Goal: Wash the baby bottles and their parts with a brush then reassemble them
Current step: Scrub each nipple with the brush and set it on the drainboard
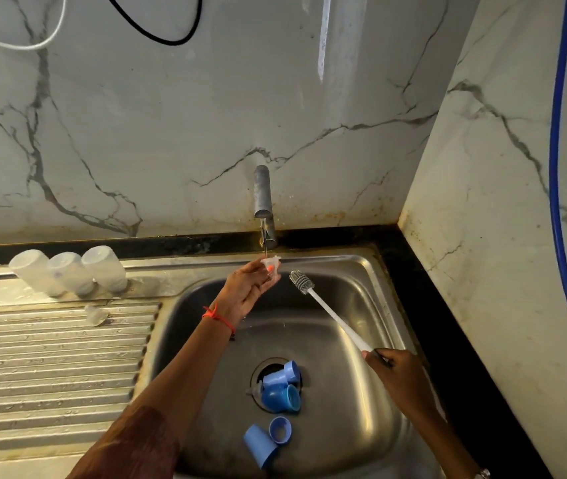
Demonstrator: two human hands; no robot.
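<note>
My left hand (252, 288) holds a clear silicone nipple (271, 263) under the thin stream of water from the tap (264, 198). My right hand (394, 369) grips the end of a long white bottle brush (330, 314); its grey bristle head points up beside the nipple without touching it. Three clear bottles (69, 271) stand upside down on the sink's back ledge. Another clear nipple (96, 314) lies on the drainboard. Several blue caps and collars (280, 388) lie in the basin around the drain.
The steel sink basin (351, 402) sits between a ribbed drainboard (54, 357) on the left and a black counter edge (423, 305) on the right. Marble walls rise behind and to the right. A blue hose (556, 188) hangs down the right wall.
</note>
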